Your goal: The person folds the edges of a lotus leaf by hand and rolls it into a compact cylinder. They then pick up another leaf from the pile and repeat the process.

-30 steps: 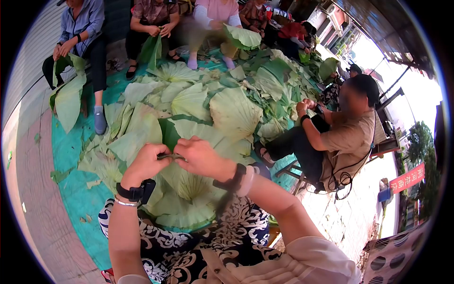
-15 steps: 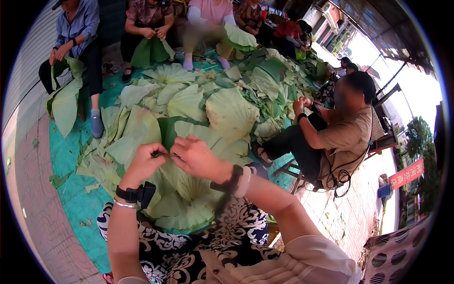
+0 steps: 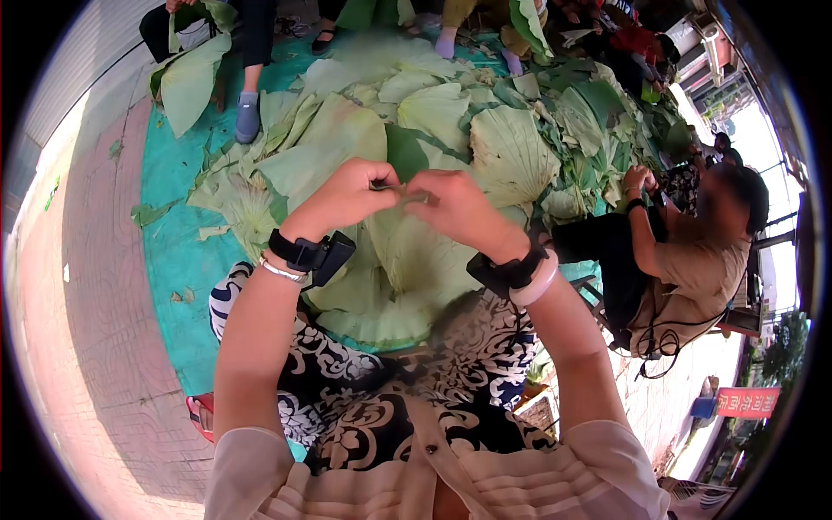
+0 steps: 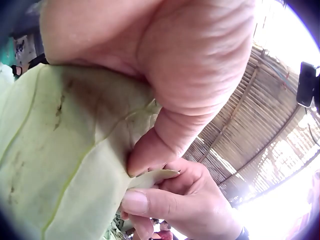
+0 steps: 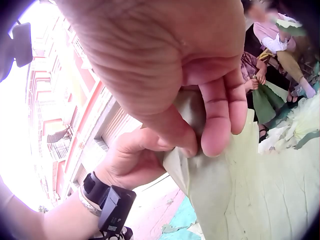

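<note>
Both hands hold a large pale green lotus leaf [image 3: 406, 260] that hangs down over the lap. My left hand [image 3: 348, 198] pinches its upper edge, with the thumb pressed against the veined face of the leaf [image 4: 85, 130] in the left wrist view. Close beside it, my right hand [image 3: 461, 212] grips the same edge; its thumb [image 4: 165, 204] is on a small folded flap there. From the right wrist view, the right fingers [image 5: 216, 132] lie along the leaf's face, near a creased fold.
A broad heap of lotus leaves [image 3: 516, 160] covers the green ground sheet [image 3: 178, 286] ahead. At the right sits a person in a tan shirt [image 3: 698, 273]; others with leaves sit along the far side. Brick paving [image 3: 104, 347] runs down the left.
The head view has tipped downward, so the heap and people sit higher and further right in it. Both hands keep hold of the leaf edge, with the right fingers shifted on it.
</note>
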`<state>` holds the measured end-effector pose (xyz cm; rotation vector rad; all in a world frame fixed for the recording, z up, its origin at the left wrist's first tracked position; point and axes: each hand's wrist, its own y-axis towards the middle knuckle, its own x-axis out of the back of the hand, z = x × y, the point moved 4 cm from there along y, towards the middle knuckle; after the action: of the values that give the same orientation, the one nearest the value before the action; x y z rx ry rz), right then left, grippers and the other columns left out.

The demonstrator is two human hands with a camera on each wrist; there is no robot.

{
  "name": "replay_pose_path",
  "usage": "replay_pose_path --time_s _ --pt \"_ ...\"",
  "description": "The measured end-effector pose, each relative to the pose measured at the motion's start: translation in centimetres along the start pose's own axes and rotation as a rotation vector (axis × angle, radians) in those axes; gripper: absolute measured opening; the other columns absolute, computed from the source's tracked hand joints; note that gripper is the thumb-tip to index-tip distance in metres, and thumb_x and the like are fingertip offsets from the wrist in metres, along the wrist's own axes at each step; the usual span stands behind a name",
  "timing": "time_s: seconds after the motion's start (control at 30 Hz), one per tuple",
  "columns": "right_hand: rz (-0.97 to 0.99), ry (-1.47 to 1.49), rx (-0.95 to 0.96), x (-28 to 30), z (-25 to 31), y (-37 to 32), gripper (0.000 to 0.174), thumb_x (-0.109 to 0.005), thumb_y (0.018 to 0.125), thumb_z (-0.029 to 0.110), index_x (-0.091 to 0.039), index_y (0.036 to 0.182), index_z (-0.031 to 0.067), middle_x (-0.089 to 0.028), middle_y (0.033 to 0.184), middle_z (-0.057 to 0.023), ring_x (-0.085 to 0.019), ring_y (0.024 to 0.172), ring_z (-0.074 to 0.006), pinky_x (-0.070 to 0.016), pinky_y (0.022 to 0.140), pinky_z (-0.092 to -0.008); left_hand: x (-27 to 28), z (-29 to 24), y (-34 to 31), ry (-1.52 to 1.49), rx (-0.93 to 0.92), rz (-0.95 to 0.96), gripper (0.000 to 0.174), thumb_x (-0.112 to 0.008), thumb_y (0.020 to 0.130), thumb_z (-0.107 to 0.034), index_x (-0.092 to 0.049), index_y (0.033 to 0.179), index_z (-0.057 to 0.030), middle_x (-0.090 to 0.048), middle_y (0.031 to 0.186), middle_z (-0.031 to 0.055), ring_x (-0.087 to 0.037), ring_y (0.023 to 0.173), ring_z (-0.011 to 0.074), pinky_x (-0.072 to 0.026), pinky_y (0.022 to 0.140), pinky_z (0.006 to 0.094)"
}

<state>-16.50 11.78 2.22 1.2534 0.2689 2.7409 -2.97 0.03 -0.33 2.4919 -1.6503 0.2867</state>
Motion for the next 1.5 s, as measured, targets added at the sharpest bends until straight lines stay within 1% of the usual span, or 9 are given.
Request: replay_pose_path --time_s 0.2,0.3,0.37,0.5,0.9,1.0,1.3,1.37,1.5 --pt "-0.013 0.052 -0.016 -0.1 0.4 -0.2 0.018 -0.073 0.08 0.011 -0.068 0.094 0.001 -0.068 0.087 -0.0165 -0.067 0.072 -0.0322 -0.052 0.065 -0.0399 0.1 0.4 0.1 0.03 -0.01 0.018 0.016 -0.07 0.085 -0.011 -0.064 0.089 0.0034 -0.058 0.074 -0.0008 -0.049 0.073 0.0079 -0.0429 0.068 0.027" --pt "-0.019 0.006 0.0 -0.3 0.4 -0.4 0.017 -0.073 0.08 0.01 -0.068 0.093 0.0004 -0.068 0.085 -0.017 -0.067 0.071 -0.0332 -0.0519 0.064 -0.0399 0.2 0.2 -0.1 0.195 -0.032 0.066 0.019 -0.071 0.083 -0.012 -0.065 0.092 0.004 -0.059 0.074 0.0025 -0.05 0.072 0.0098 -0.0438 0.068 0.0283" --pt "-0.017 -0.03 0.01 -0.5 0.4 -0.4 0.017 -0.072 0.08 0.01 -0.068 0.093 0.0 -0.068 0.083 -0.0175 -0.067 0.071 -0.0338 -0.0518 0.064 -0.04 0.1 0.2 -0.1 0.229 -0.041 0.066 0.021 -0.072 0.083 -0.012 -0.066 0.094 0.004 -0.06 0.074 0.0047 -0.05 0.071 0.0109 -0.0443 0.067 0.0292" --pt "-0.021 0.028 -0.034 -0.7 -0.1 -0.4 0.018 -0.073 0.079 0.009 -0.068 0.093 -0.0002 -0.067 0.082 -0.0182 -0.067 0.071 -0.0338 -0.0513 0.063 -0.04 0.1 0.1 -0.1 0.237 -0.032 0.051 0.023 -0.072 0.082 -0.013 -0.066 0.096 0.0041 -0.06 0.072 0.0072 -0.048 0.069 0.0118 -0.044 0.065 0.0303" --pt "-0.107 -0.06 0.074 -0.3 1.7 -0.1 0.014 -0.074 0.08 0.006 -0.066 0.092 0.0016 -0.066 0.085 -0.0141 -0.064 0.065 -0.0297 -0.0502 0.059 -0.0378 0.7 0.6 0.3 0.092 -0.081 -0.043 0.026 -0.072 0.082 -0.014 -0.065 0.098 0.005 -0.055 0.073 0.0049 -0.046 0.07 0.0122 -0.0413 0.065 0.0302" --pt "-0.096 -0.094 0.085 -0.4 1.5 -0.2 0.015 -0.074 0.08 0.006 -0.067 0.092 0.0026 -0.066 0.085 -0.0134 -0.064 0.064 -0.0292 -0.0506 0.059 -0.0378 0.7 0.2 0.1 0.263 -0.071 0.03 0.028 -0.072 0.081 -0.014 -0.066 0.1 0.0046 -0.056 0.074 0.0063 -0.048 0.07 0.0134 -0.0421 0.065 0.0305" --pt "0.015 -0.123 -0.012 -0.4 1.5 0.2 0.014 -0.075 0.08 0.009 -0.068 0.09 0.0032 -0.068 0.086 -0.0118 -0.064 0.063 -0.0278 -0.051 0.06 -0.0381 0.3 0.2 -0.2 0.288 -0.078 0.005 0.028 -0.067 0.076 -0.013 -0.067 0.097 0.0043 -0.051 0.068 0.0114 -0.046 0.062 0.0167 -0.0417 0.06 0.034" --pt "0.029 -0.148 0.009 -0.5 1.3 0.4 0.014 -0.075 0.08 0.01 -0.068 0.09 0.0035 -0.069 0.087 -0.0112 -0.064 0.064 -0.0276 -0.0509 0.06 -0.0381 0.3 0.3 -0.2 0.275 -0.093 -0.019 0.026 -0.067 0.076 -0.014 -0.064 0.093 0.0049 -0.047 0.067 0.0114 -0.044 0.062 0.0169 -0.0405 0.059 0.0344" --pt "-0.035 -0.147 0.038 -0.6 2.0 0.2 0.014 -0.074 0.079 0.01 -0.068 0.09 0.0044 -0.067 0.084 -0.0099 -0.061 0.063 -0.0273 -0.0499 0.06 -0.038 0.5 0.3 -0.2 0.247 -0.103 -0.042 0.025 -0.067 0.076 -0.015 -0.056 0.085 0.0051 -0.04 0.066 0.0102 -0.038 0.062 0.0164 -0.0374 0.057 0.0352"
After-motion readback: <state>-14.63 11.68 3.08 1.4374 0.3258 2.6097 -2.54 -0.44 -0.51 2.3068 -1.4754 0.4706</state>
